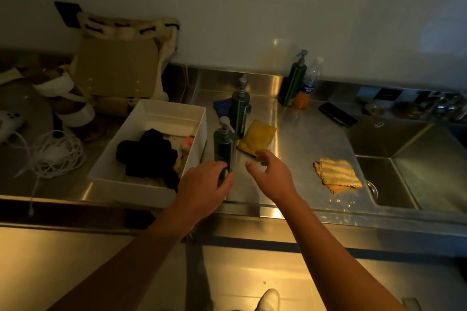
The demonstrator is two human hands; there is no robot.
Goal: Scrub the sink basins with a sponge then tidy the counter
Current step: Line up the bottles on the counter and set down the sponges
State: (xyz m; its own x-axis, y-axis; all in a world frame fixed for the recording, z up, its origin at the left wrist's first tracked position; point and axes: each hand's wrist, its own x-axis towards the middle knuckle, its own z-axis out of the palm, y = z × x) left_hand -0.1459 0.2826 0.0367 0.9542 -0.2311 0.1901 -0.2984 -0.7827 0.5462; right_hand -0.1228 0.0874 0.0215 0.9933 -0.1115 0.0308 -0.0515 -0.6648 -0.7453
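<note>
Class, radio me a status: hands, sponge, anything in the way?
Left hand grips nearest green bottle. Right hand open, empty. Sponge untouched on counter, behind that bottle.

Left hand (204, 182) wraps the lower part of the near green pump bottle (223, 145), hiding its base and where it meets the tabletop (303, 139). Sink basin (394, 184) cut off by the right edge; cluster of metal items (439, 106) behind it too dark and blurred to name. Black cloth (149, 156) covers most of what lies in the white box (131, 188); label print on the taller pump bottle (240, 111) too small to read; white shoe (269, 300) cropped at the bottom edge.
</note>
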